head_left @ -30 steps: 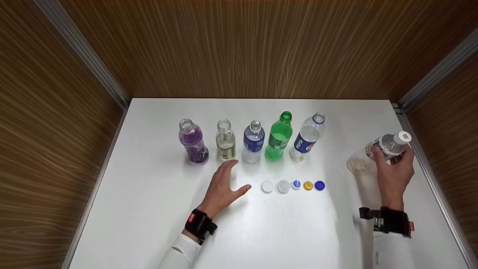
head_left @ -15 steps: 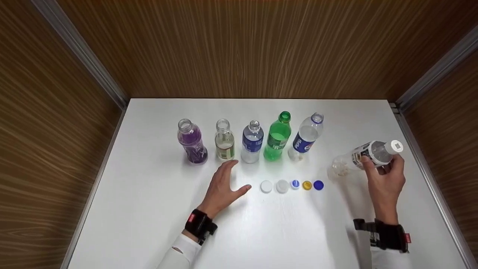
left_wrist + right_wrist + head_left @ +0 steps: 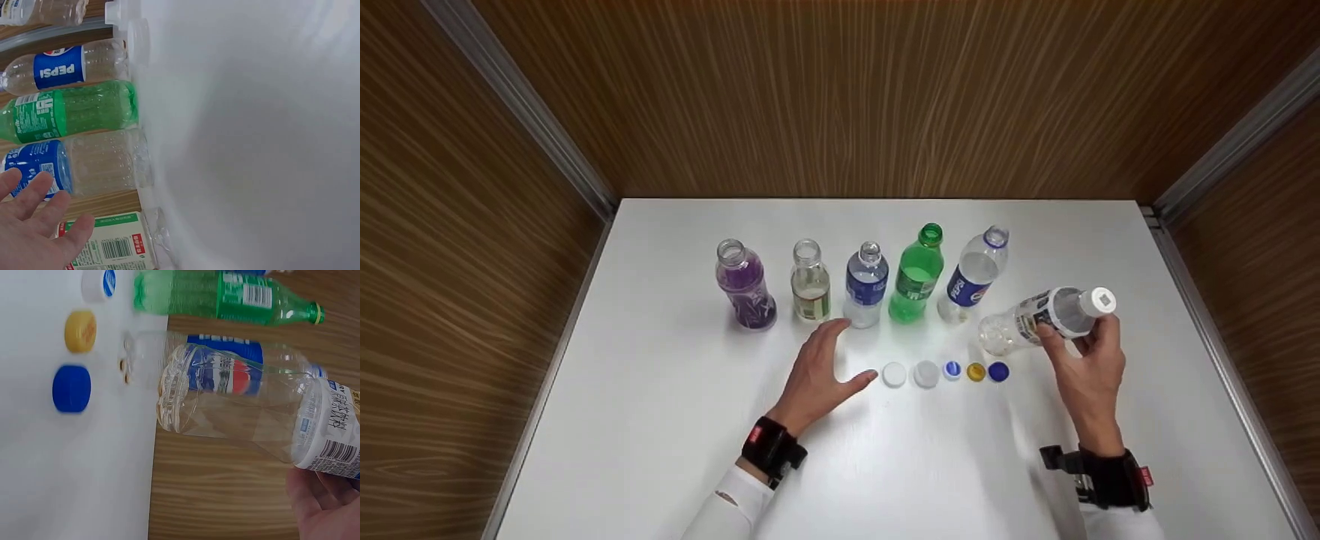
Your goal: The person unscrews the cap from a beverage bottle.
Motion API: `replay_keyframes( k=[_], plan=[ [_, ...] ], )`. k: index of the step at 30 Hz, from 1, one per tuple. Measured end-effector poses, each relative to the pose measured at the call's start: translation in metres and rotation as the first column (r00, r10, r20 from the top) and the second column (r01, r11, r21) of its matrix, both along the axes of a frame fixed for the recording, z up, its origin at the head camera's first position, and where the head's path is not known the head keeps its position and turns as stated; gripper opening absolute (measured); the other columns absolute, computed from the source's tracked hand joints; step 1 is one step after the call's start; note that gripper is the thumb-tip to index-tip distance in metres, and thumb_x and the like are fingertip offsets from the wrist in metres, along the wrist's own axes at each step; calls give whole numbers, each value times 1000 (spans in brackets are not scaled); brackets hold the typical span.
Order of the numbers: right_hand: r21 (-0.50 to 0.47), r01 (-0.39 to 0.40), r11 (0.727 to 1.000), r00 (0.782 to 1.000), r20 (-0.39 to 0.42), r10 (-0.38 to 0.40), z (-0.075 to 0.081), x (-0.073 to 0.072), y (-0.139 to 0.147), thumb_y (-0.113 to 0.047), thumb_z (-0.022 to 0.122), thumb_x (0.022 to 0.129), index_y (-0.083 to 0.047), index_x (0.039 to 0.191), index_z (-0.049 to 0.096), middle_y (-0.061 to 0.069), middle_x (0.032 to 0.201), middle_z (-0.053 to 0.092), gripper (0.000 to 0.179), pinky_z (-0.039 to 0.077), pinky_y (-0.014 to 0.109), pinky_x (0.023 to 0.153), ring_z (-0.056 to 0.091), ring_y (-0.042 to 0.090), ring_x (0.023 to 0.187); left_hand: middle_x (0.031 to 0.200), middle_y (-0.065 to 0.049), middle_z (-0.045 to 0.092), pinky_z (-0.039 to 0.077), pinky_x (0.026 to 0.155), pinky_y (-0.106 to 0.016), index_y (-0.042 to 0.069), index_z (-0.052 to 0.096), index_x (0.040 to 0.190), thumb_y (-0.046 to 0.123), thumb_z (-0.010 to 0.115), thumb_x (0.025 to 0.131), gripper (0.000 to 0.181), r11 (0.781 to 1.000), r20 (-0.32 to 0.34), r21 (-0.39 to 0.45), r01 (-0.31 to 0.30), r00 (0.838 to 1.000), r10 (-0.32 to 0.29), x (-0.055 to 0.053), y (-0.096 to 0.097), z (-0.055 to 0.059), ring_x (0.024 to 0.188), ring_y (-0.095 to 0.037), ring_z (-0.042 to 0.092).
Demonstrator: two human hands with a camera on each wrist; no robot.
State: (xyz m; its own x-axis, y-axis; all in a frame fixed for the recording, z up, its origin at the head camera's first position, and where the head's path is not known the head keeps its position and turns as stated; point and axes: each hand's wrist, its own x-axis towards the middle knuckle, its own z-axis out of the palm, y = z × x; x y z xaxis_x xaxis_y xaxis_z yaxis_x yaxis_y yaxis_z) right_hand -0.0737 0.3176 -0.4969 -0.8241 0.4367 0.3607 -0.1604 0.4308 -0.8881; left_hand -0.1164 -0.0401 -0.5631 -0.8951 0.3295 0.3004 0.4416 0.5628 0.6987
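A clear plastic bottle (image 3: 1039,319) with a white cap and a printed label is gripped near its top by my right hand (image 3: 1087,375). It leans with the capped end toward the right, its base close by the Pepsi bottle (image 3: 975,274). My left hand (image 3: 821,375) hovers with fingers spread, thumb apart, holding nothing. Its fingertips are near the base of the blue-labelled clear bottle (image 3: 867,285), and its thumb points at a white cap (image 3: 894,374). In the right wrist view the held bottle's see-through body (image 3: 236,399) overlaps the Pepsi bottle.
Uncapped bottles stand in a row: a purple one (image 3: 746,289), a small clear one (image 3: 811,285) and a green one (image 3: 917,277) among them. In front lie several caps, including a translucent one (image 3: 927,374), a yellow one (image 3: 976,372) and a dark blue one (image 3: 999,371). Wood-grain panels (image 3: 840,97) enclose the white table (image 3: 675,435).
My right hand has carried the white-capped bottle leftward, toward the Pepsi bottle. My left hand has shifted slightly to the right, its fingers still spread.
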Motion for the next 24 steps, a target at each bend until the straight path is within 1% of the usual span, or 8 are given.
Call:
replay_keyframes(
  k=[5, 9, 13, 16, 20, 24],
  plan=[
    [35, -73, 997, 997, -7, 74, -3, 1, -20, 5, 79, 85, 8, 140, 49, -10, 123, 61, 62, 50, 16, 96, 62, 5, 111, 145, -14, 53, 40, 115, -46, 3, 48, 146, 48, 83, 84, 84, 1000, -16, 10, 20, 1000, -20, 0, 8, 4, 136, -30, 51],
    [17, -138, 990, 990, -27, 139, -4, 0, -35, 8, 77, 85, 10, 139, 49, -9, 124, 61, 61, 51, 18, 95, 62, 8, 113, 147, -14, 52, 40, 115, -46, 4, 47, 146, 50, 82, 85, 84, 999, -4, 11, 38, 999, -38, 0, 15, 9, 136, -30, 51],
    [0, -205, 979, 978, -35, 204, -7, -2, -48, 9, 78, 84, 9, 139, 50, -7, 125, 62, 61, 52, 19, 95, 62, 11, 114, 150, -12, 51, 41, 115, -45, 7, 44, 151, 52, 80, 86, 87, 998, 53, 16, 64, 996, -65, 1, 24, 15, 138, -29, 50],
    [-1, -240, 971, 971, -23, 240, -10, -4, -58, 11, 77, 83, 8, 140, 49, 1, 127, 61, 63, 52, 18, 95, 61, 11, 115, 154, -11, 50, 41, 115, -45, 9, 41, 154, 52, 79, 87, 89, 996, 93, 27, 86, 992, -88, 1, 30, 19, 139, -28, 50],
    [9, -300, 954, 953, -30, 300, -12, -4, -71, 13, 77, 83, 8, 142, 47, 12, 130, 57, 66, 52, 18, 94, 60, 12, 116, 156, -11, 48, 40, 116, -43, 8, 39, 155, 49, 80, 87, 90, 993, 86, 41, 112, 990, -115, 1, 37, 23, 141, -26, 48],
    [24, -353, 935, 935, -30, 353, -15, -3, -83, 8, 78, 85, 6, 144, 45, 15, 133, 56, 68, 52, 18, 94, 60, 15, 119, 154, -12, 49, 39, 117, -41, 6, 41, 154, 46, 82, 86, 89, 991, 50, 50, 127, 990, -130, 2, 44, 25, 142, -25, 48]
  ],
)
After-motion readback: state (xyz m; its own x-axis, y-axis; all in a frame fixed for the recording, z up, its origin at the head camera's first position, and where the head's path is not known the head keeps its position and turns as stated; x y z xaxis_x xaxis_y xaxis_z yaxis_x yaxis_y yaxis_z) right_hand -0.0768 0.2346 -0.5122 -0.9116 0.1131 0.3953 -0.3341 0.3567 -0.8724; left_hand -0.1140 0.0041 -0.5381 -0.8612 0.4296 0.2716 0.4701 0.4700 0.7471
